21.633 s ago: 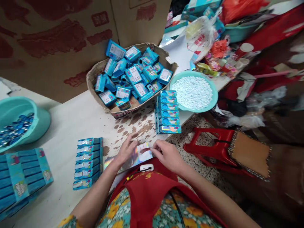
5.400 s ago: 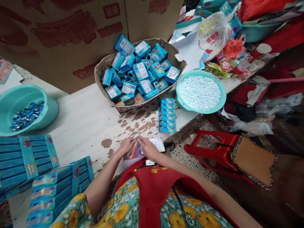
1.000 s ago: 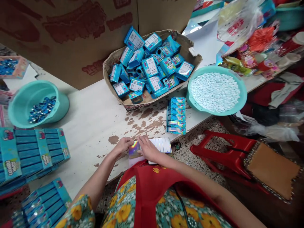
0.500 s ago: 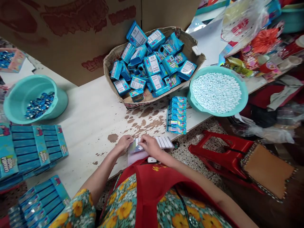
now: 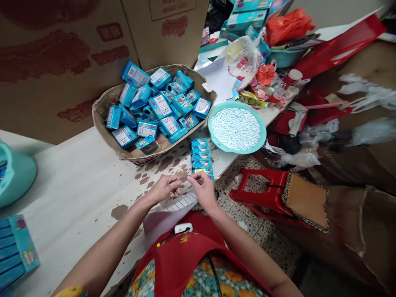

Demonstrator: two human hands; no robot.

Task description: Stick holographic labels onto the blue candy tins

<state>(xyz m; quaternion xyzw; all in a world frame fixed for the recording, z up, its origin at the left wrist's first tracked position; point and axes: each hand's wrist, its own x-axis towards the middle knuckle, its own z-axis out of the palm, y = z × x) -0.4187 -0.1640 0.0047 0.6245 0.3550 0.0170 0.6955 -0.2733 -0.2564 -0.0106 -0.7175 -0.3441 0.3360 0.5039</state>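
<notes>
In front of my body, my left hand (image 5: 164, 188) and my right hand (image 5: 203, 190) meet with closed fingertips. Pinched between them is a small thin sticker (image 5: 185, 179), its print too small to read. Below the hands, a label sheet (image 5: 182, 203) marked with pale strips lies at the table's front edge, against the red apron. Just beyond my right hand stands a row of small blue candy tins (image 5: 201, 156), partly hidden by that hand.
A cardboard tray (image 5: 105, 144) heaped with blue tins is at the back. To its right sits a turquoise basin (image 5: 262, 128) of white candies; another turquoise basin (image 5: 21, 177) is at far left. Packed blue boxes (image 5: 18, 247) lie lower left. A red stool (image 5: 260, 185) stands on the right.
My hands have lifted off the label sheet and now hold a sticker between them, closer to the row of tins. The view has turned to the right.
</notes>
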